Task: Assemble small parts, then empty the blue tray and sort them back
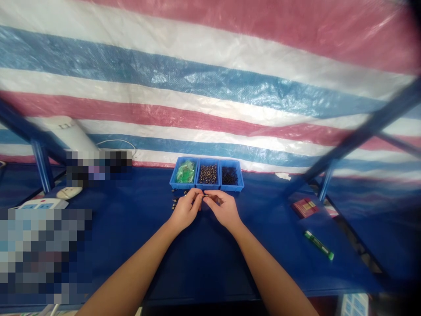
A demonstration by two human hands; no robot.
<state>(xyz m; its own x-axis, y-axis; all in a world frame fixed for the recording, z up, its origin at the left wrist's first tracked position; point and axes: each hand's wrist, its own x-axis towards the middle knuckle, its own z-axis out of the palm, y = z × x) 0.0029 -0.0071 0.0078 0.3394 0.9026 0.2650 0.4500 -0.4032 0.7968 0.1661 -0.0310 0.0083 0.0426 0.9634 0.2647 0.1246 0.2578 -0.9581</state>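
Observation:
My left hand (186,210) and my right hand (226,210) meet at the fingertips over the blue table, just in front of three joined blue bins. Both are closed in a pinch. Something tiny with a dark, metallic look sits between the fingertips, too small to name. The left bin (173,179) holds green and clear plastic pieces (186,172). In the middle bin are many small brass-coloured metal parts (208,174), and the right one contains small black pieces (229,176). Beside my left hand, several small dark and brass-coloured parts (175,202) lie loose on the table.
On the right lie a dark red box (305,207) and a green narrow packet (319,245). At left are a white cylinder (74,136), a white power strip (44,203) and blurred-out items. Blue metal frame bars (329,145) slant up both sides; striped sheeting (210,87) hangs behind.

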